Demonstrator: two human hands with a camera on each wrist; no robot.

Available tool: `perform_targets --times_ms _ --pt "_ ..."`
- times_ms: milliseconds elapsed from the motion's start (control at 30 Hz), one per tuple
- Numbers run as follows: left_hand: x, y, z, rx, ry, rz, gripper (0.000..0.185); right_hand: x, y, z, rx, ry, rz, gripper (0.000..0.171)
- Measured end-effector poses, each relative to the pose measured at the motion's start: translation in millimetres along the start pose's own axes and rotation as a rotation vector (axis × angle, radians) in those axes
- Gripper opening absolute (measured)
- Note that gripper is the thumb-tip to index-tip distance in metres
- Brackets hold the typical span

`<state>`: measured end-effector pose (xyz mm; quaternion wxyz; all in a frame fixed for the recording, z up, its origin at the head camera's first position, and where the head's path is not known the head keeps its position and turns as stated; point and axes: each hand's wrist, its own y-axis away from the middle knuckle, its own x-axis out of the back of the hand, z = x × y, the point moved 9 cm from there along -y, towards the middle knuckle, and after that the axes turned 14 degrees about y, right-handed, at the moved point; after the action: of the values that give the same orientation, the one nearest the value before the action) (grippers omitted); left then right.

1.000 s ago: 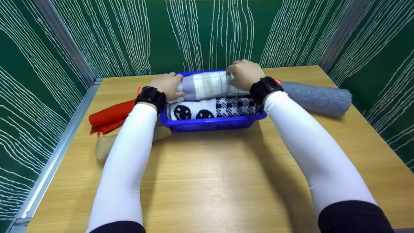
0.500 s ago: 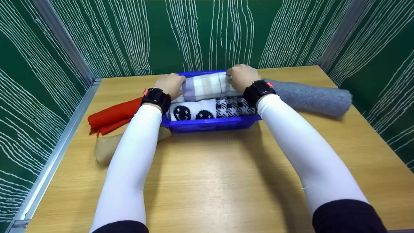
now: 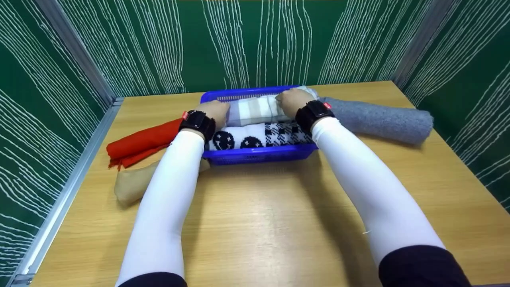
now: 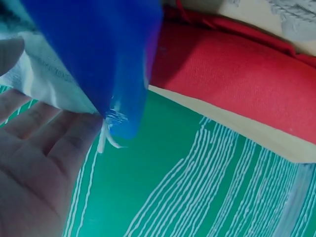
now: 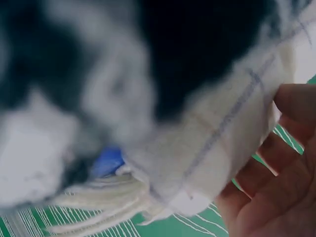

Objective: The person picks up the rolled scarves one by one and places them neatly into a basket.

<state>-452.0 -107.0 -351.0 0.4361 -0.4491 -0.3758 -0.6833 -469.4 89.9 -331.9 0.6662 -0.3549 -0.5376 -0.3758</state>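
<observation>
Away from the rear rim of the blue basket (image 3: pixel 259 153), the plaid roll (image 3: pixel 253 111) has shifted toward the black-and-white roll (image 3: pixel 275 134) inside it, and I see left hand (image 3: pixel 216 111) and right hand (image 3: pixel 293 99) gripping opposite ends, probably keeping it level.

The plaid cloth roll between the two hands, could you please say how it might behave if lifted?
The plaid cloth roll would likely sag in the middle, being soft, creased fabric. It seems unlikely to break, as no rigid part shows. Its loose fringe, hanging free at one end, might snag on the slotted blue basket.
</observation>
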Motion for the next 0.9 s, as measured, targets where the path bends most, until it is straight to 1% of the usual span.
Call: perform_targets --times_ms 167,300,400,500,633,700,800,900 --pt "-1.7 1.6 -1.0 0.010 0.048 -0.019 0.025 -1.5 0.3 -0.4 0.011 -0.005 -0.038 0.026" --pt "0.0 3.0 -1.9 -0.005 0.062 -0.017 0.022 3.9 3.9 -2.1 0.009 -0.035 -0.048 0.027" --pt "3.0 4.8 -1.8 -0.030 0.062 -0.006 0.023 8.7 7.5 -3.2 0.014 -0.062 -0.043 0.026" --pt "5.7 4.6 -2.6 -0.052 0.063 0.003 0.027 10.1 10.1 -0.5 -0.001 -0.088 -0.055 0.032" --pt "10.7 2.9 -2.4 -0.084 0.070 0.006 0.043 10.2 10.8 4.6 -0.034 -0.109 -0.080 0.047" --pt "14.1 3.7 -1.9 -0.093 0.071 0.004 0.051 11.2 9.9 5.9 -0.038 -0.112 -0.080 0.050" --pt "18.8 5.3 -2.8 -0.085 0.068 0.004 0.057 14.3 8.4 6.8 -0.032 -0.112 -0.059 0.051" --pt "24.2 7.7 -3.1 -0.076 0.072 0.025 0.056 19.5 9.6 6.7 -0.023 -0.116 -0.034 0.052"
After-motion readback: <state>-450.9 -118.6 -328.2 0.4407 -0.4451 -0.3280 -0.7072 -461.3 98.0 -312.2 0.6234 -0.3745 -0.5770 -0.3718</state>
